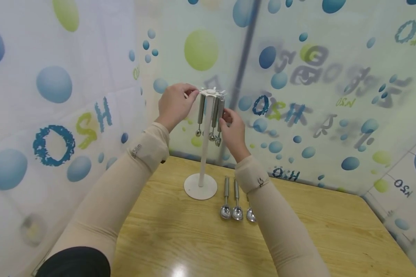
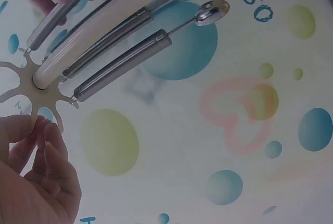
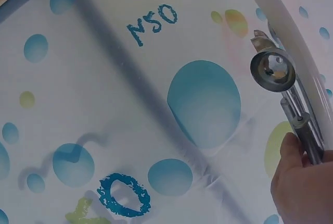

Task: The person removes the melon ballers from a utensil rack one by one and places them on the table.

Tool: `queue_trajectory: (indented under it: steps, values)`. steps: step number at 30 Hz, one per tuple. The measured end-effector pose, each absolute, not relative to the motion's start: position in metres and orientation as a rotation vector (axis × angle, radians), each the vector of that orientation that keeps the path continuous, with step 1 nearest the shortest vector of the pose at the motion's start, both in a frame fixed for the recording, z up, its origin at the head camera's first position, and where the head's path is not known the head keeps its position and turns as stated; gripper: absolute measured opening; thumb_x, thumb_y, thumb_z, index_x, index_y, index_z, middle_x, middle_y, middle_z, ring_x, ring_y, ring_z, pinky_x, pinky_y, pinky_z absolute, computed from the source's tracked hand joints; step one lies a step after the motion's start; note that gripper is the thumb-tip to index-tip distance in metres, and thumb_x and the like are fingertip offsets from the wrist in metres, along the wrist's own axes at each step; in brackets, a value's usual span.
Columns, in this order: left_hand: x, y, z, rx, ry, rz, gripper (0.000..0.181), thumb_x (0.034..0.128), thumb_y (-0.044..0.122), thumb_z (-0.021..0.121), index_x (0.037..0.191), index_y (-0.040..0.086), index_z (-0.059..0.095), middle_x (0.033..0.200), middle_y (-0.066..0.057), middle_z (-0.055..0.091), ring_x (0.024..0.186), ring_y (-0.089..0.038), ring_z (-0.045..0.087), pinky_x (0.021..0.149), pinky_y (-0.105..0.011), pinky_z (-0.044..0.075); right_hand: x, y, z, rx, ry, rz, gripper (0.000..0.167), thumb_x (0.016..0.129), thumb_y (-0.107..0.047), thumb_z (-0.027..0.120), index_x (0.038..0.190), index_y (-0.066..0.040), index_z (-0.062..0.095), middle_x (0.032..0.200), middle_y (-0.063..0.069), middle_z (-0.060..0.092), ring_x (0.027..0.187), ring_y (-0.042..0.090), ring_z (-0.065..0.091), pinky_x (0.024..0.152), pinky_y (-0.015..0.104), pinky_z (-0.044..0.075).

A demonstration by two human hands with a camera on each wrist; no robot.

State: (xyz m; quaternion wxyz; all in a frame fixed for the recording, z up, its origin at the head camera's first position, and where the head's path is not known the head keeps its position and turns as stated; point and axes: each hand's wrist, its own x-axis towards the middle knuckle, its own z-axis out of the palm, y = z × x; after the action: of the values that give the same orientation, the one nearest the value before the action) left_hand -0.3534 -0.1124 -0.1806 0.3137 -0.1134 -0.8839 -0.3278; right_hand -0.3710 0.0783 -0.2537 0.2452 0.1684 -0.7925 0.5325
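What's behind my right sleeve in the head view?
Partly behind the beige fabric right sleeve, a shiny metal scoop lies on the yellowish wooden table. Most of its handle is covered; whatever else the sleeve hides can't be seen.

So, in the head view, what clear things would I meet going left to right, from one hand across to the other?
The person's left hand → the leftmost hanging metal scoop → the stand's white pole → the person's right hand.
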Motion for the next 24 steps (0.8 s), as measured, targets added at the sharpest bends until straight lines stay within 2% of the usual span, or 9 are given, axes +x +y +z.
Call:
queue_trajectory:
  steps: [6, 11, 18, 24]
  values:
    - [-0.36, -0.115, -0.179, -0.279, -2.351, -0.896, 0.03, 0.1053, 0.035, 0.057, 0.124, 0.02, 0.074, 0.109, 0.001, 0.072, 0.092, -0.018, 0.063, 0.065, -0.034, 0.045, -0.362, 0.077, -0.251, 0.49, -2.171, 1.478, 0.037, 0.1, -0.005, 0.062, 0.137, 0.001, 0.056, 0.121, 0.015, 0.063, 0.112, 0.027, 0.062, 0.094, 0.039, 0.053]
    - [-0.367, -0.119, -0.18, -0.283, -2.363, -0.969, 0.031, 0.1058, 0.037, 0.055, 0.127, 0.02, 0.072, 0.116, -0.001, 0.072, 0.1, -0.019, 0.063, 0.071, -0.034, 0.046, -0.356, 0.073, -0.249, 0.502, -2.199, 1.504, 0.037, 0.099, -0.006, 0.064, 0.135, 0.0, 0.056, 0.123, 0.013, 0.065, 0.111, 0.025, 0.062, 0.093, 0.039, 0.053]
    - [-0.372, -0.124, -0.183, -0.313, -2.365, -1.125, 0.034, 0.106, 0.037, 0.055, 0.13, 0.017, 0.07, 0.115, -0.005, 0.071, 0.092, -0.019, 0.067, 0.074, -0.033, 0.049, -0.346, 0.069, -0.244, 0.537, -2.214, 1.531, 0.052, 0.099, -0.005, 0.064, 0.147, -0.009, 0.046, 0.128, 0.013, 0.062, 0.112, 0.026, 0.062, 0.093, 0.043, 0.054]
    - [-0.373, -0.122, -0.182, -0.325, -2.375, -1.102, 0.034, 0.106, 0.037, 0.055, 0.13, 0.018, 0.07, 0.117, -0.005, 0.071, 0.092, -0.019, 0.066, 0.071, -0.033, 0.048, -0.344, 0.072, -0.241, 0.517, -2.241, 1.536, 0.054, 0.1, -0.005, 0.064, 0.149, -0.012, 0.045, 0.13, 0.013, 0.061, 0.114, 0.026, 0.062, 0.094, 0.043, 0.054]
